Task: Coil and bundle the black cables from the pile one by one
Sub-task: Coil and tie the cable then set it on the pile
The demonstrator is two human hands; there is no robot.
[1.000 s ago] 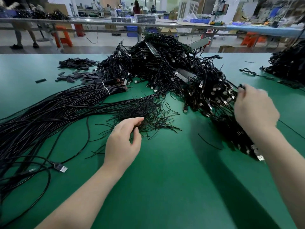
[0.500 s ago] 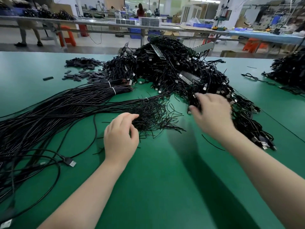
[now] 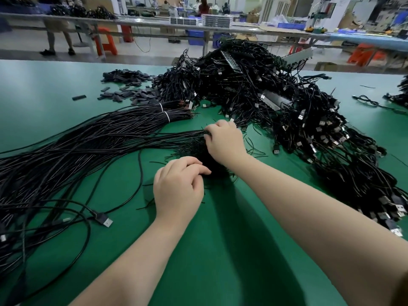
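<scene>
Your right hand (image 3: 225, 141) is knuckles-up over the frayed heap of thin black ties (image 3: 198, 149), fingers curled down and pinching a few strands at the far left edge of that tuft. Your left hand (image 3: 178, 188) sits just nearer, fingers bent with the tips dug into the same tuft's near side; honestly can't tell if it's actually got hold of anything. Both forearms come in from the near edge, the right one crossing over toward the left. The big pile of black cables (image 3: 287, 111) with USB plugs sits just to the far right of your hands on the green table (image 3: 220, 261). A long bundle of straight cables (image 3: 77, 149) fans out to the left, banded by white ties (image 3: 164, 111) at its far end.
</scene>
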